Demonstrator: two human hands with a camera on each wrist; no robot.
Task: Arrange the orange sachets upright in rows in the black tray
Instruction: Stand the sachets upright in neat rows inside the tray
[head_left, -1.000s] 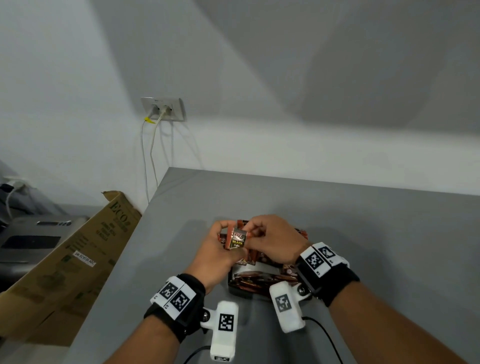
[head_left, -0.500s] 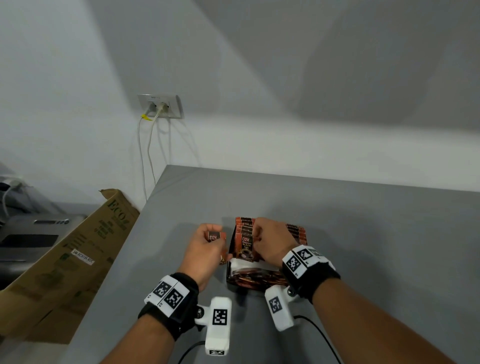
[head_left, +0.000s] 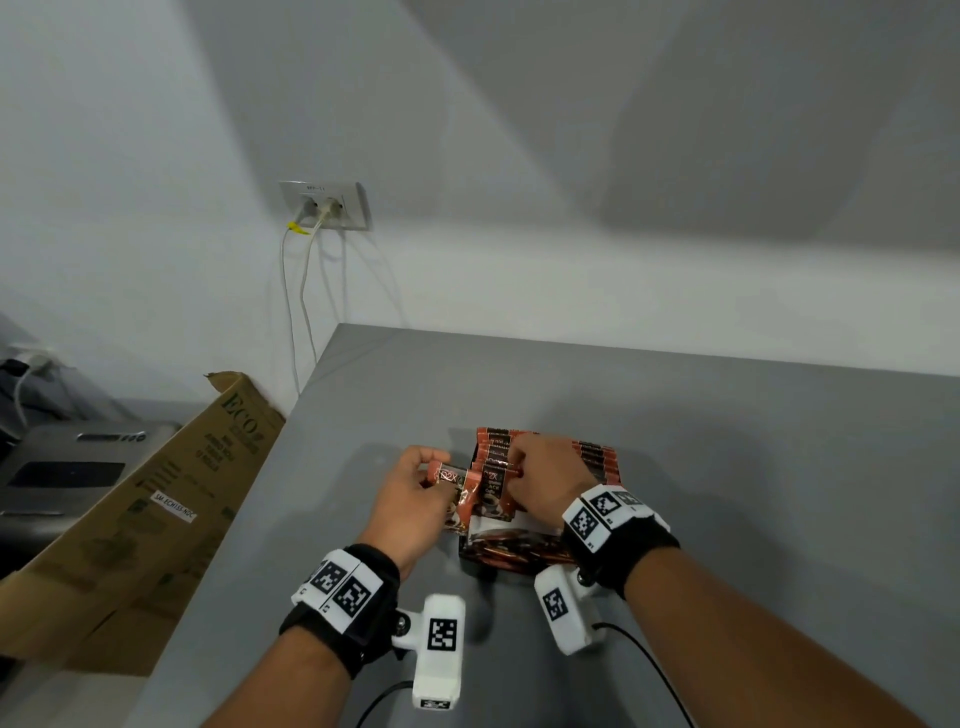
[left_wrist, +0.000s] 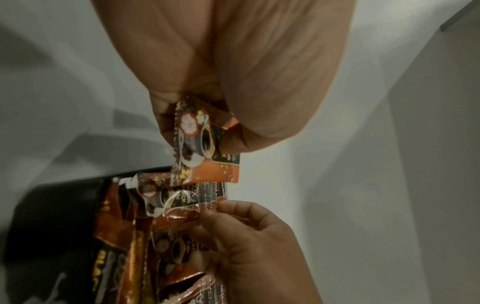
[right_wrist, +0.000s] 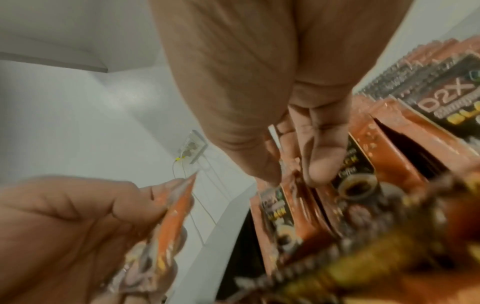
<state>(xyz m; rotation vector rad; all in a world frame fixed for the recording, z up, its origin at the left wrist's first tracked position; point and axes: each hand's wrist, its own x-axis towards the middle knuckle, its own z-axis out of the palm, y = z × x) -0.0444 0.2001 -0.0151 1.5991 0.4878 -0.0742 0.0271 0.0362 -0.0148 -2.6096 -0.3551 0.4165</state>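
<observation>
On the grey table stands the black tray (left_wrist: 52, 205), holding rows of upright orange sachets (head_left: 597, 457). A larger brown pouch (head_left: 514, 548) lies at its near end. My left hand (head_left: 434, 475) pinches one loose orange sachet (head_left: 451, 475) just left of the tray; the left wrist view shows this sachet (left_wrist: 205, 148) hanging from the fingers. My right hand (head_left: 514, 475) pinches the top of the front sachet (head_left: 491, 478) of the left row. The right wrist view has thumb and finger (right_wrist: 322, 162) on that sachet (right_wrist: 283, 207).
A tilted cardboard box (head_left: 156, 493) leans at the table's left edge beside a grey machine (head_left: 62, 467). A wall socket (head_left: 324, 205) with hanging cables is behind. The grey table (head_left: 727, 441) stretches bare to the right and far side.
A second ago both hands held a sachet together above the tray. They then parted; my left hand now brings its sachet back toward the tray while my right pinches the row's front sachet.
</observation>
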